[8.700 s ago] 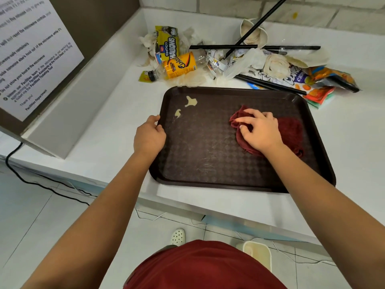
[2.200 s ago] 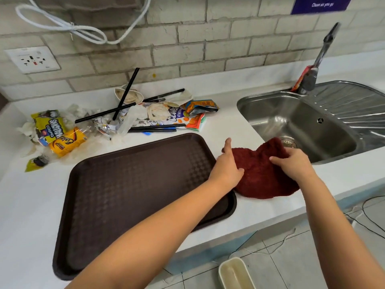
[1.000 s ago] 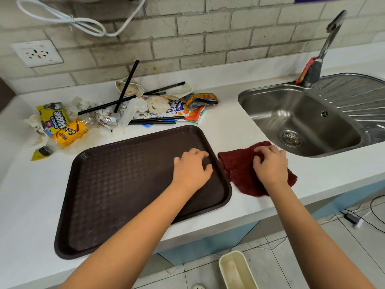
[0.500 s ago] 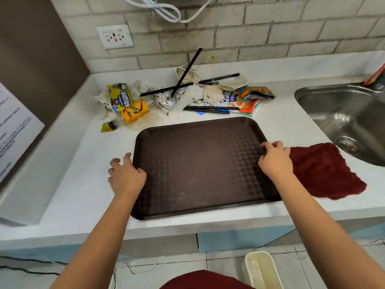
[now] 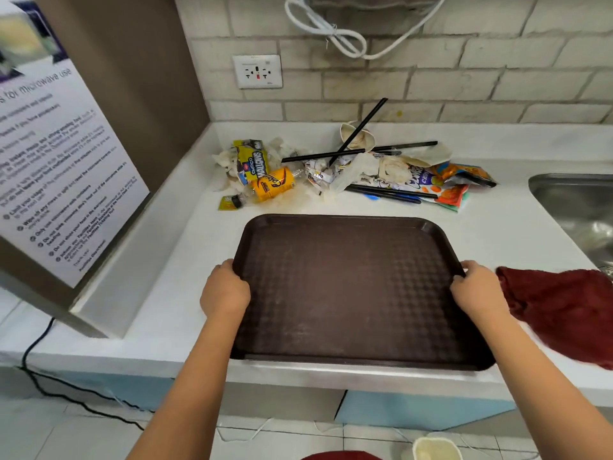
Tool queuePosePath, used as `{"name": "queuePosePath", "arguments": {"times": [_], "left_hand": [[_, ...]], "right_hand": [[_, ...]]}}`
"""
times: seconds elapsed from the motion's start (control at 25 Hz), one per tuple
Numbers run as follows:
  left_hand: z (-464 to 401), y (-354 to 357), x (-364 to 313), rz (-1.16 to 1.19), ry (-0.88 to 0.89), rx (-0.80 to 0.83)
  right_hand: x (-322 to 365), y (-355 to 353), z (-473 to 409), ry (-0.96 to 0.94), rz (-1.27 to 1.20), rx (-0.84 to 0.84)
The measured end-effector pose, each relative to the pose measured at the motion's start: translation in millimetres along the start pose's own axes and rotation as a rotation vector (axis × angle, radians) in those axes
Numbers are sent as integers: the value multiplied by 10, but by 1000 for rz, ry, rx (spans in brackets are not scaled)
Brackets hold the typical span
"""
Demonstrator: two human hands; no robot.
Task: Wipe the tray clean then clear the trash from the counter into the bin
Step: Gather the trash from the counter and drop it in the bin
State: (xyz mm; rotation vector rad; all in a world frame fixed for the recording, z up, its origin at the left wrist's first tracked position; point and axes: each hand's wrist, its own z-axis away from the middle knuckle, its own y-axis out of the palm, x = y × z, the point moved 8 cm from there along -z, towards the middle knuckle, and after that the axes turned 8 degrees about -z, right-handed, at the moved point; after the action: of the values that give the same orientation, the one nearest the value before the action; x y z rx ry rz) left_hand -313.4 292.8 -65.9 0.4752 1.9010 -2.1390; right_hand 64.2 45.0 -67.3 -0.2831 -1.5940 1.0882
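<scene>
Pale brick wall (image 5: 431, 81), white socket (image 5: 257, 71), looped cable (image 5: 345, 41), tiled floor (image 5: 66, 433)

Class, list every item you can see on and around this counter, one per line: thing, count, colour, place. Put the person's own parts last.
tray: one, dark brown, front middle of the counter
cloth: one, dark red, counter right of the tray
trash pile: one heap, mixed colours, counter behind the tray
black straws: several, black, in and across the heap
sink: one, steel, far right
wall socket: one, white, brick wall
cable: one, white, looped above
notice: one, white, left panel
bin: one, cream, floor below
left hand: grips tray's left rim
right hand: grips tray's right rim
</scene>
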Motion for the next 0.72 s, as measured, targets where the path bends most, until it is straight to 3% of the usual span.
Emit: {"name": "queuePosePath", "arguments": {"times": [0.2, 0.4, 0.56, 0.64, 0.72], "left_hand": [[-185, -238, 547, -29, -74, -69], [-517, -329, 910, -61, -95, -121], [-554, -342, 746, -121, 137, -272], [-569, -282, 633, -50, 256, -241], [-638, -220, 627, -9, 259, -161]], "right_hand": [[317, 410, 264, -93, -96, 45], [632, 740, 458, -121, -35, 70], [753, 823, 471, -94, 7, 36], [815, 857, 463, -99, 16, 36], [854, 877, 469, -98, 23, 32]]}}
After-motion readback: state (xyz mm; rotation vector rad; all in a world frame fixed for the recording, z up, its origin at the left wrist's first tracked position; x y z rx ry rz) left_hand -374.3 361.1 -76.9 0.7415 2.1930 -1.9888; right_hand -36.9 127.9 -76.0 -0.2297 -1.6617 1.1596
